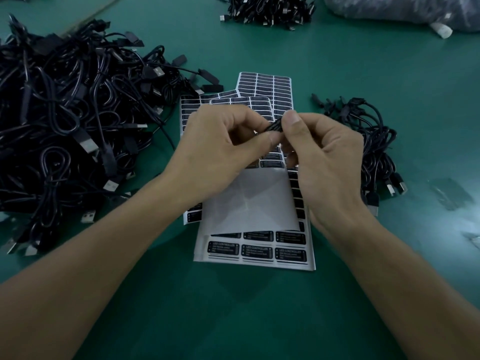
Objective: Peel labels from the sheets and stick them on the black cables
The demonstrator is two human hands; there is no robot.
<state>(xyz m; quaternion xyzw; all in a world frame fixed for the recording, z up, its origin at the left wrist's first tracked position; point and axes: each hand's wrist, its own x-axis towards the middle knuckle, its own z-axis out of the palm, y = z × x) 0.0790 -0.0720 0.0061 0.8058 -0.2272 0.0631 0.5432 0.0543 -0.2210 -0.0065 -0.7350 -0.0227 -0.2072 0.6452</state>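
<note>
Green table (259, 320) is filling the whole view. A big heap of black cables (65, 113) is lying on its left side, plugs sticking out at all angles. A grey bag (389, 6) is sitting at the far right edge; contents cannot be told. A third heap (270, 9) of cables is lying at the far centre.

Label sheets (257, 203) are lying overlapped in the centre, fanned toward the far side. The top sheet is showing a bare white middle, with black labels reading "LED CONTROLLER" along its near edge.

A smaller bundle of cables (376, 152) is lying right of the sheets.

Left hand (220, 146) and right hand (324, 157) are meeting above the sheets. Each is pinching, thumb against forefinger, one end of a small black label (274, 126), lifted off the sheets. Other fingers are curling loosely.
</note>
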